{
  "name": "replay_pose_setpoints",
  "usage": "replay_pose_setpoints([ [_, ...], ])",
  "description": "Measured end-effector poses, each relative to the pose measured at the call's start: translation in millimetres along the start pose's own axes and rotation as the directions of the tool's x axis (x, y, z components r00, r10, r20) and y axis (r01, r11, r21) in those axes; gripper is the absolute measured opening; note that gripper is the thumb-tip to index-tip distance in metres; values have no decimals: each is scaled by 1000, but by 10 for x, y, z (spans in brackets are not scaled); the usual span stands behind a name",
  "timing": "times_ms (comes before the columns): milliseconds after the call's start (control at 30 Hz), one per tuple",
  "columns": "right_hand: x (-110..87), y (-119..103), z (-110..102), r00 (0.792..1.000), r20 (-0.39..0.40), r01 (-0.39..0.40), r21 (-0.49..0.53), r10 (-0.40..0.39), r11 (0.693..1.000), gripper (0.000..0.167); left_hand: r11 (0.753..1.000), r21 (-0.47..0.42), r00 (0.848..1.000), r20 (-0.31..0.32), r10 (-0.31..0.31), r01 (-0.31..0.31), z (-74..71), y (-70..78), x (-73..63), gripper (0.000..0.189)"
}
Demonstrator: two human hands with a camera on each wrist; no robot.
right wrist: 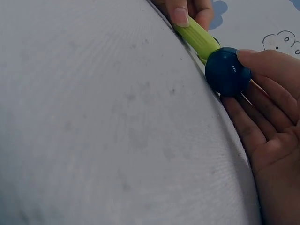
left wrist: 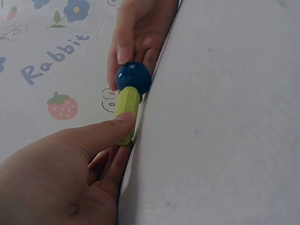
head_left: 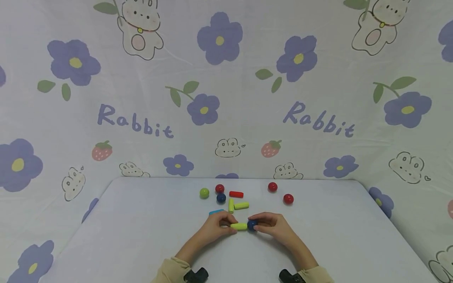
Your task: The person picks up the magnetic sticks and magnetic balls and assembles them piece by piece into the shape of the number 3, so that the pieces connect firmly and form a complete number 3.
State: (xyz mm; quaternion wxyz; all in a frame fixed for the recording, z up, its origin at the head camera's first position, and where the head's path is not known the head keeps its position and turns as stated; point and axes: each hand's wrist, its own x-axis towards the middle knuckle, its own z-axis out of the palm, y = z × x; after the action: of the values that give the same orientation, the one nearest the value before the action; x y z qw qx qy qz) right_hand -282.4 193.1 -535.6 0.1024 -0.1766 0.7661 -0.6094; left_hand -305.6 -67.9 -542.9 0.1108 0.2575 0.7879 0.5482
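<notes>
Between thumb and fingers, my left hand (head_left: 213,228) pinches a short yellow-green ribbed rod (head_left: 239,226) by its left end. My right hand (head_left: 278,227) holds a dark blue ball (head_left: 252,225) with thumb and fingertips. Rod and ball meet end to end over the front middle of the table. The left wrist view shows the thumb along the rod (left wrist: 126,108), whose far end touches the ball (left wrist: 133,77). In the right wrist view the ball (right wrist: 228,71) sits between the thumb and the fingers, which partly cover it.
Beyond the hands lie two yellow-green rods (head_left: 242,205), a red rod (head_left: 236,194), and a blue rod (head_left: 216,212) partly hidden by the left hand. A green ball (head_left: 204,193), a red ball (head_left: 220,189) and another dark blue ball (head_left: 221,198) sit behind. Two red balls (head_left: 288,199) lie farther right.
</notes>
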Motion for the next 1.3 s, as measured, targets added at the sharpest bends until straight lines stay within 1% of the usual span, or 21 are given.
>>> replay_pose_setpoints([
  [200,11,-6,-3,1000,-8,-10,-16,10,1000,38,1000,2,1000,-6,-15,15,0,-10,17,21],
  [400,14,-5,-2,1000,-12,-19,-9,19,1000,38,1000,11,1000,-17,-20,20,-2,-13,13,22],
  [567,4,-5,3,1000,-14,-18,4,18,1000,39,1000,7,999,-33,-4,4,-6,13,-14,28],
  [667,-2,-10,5,1000,-13,-17,9,18,1000,40,1000,6,998,-65,18,-18,-21,18,-20,31],
  [733,-3,-16,5,1000,-16,-18,-5,18,1000,40,1000,6,994,-105,26,-25,-39,14,-15,32],
  [833,-7,-26,1,1000,-21,-20,-29,19,999,39,998,1,982,-179,54,-55,-77,16,-2,35],
  [900,-12,-28,1,1000,-24,-18,-41,17,999,38,998,15,973,-222,68,-66,-109,22,4,38],
  [1000,-20,-19,-1,1000,-24,-11,-40,10,999,37,996,16,959,-271,84,-82,-152,42,-3,42],
  [1033,-21,-13,-1,1000,-25,-8,-37,7,999,37,997,8,954,-287,81,-82,-161,89,-17,42],
  [1067,-19,2,-3,1000,-25,-5,-38,4,999,37,997,-2,951,-301,75,-79,-173,93,-21,42],
  [1200,-11,44,-2,999,-33,-11,-35,9,999,36,994,-27,928,-361,93,-110,-201,118,-20,43],
  [1233,-8,52,-2,999,-35,-11,-34,10,999,36,993,-24,923,-373,99,-116,-210,126,-16,44],
  [1267,-5,57,0,999,-36,-13,-32,12,999,36,993,-7,917,-384,110,-122,-220,91,2,46],
  [1300,-5,56,4,999,-37,-15,-27,14,1000,36,993,11,910,-398,115,-121,-227,103,6,48],
])
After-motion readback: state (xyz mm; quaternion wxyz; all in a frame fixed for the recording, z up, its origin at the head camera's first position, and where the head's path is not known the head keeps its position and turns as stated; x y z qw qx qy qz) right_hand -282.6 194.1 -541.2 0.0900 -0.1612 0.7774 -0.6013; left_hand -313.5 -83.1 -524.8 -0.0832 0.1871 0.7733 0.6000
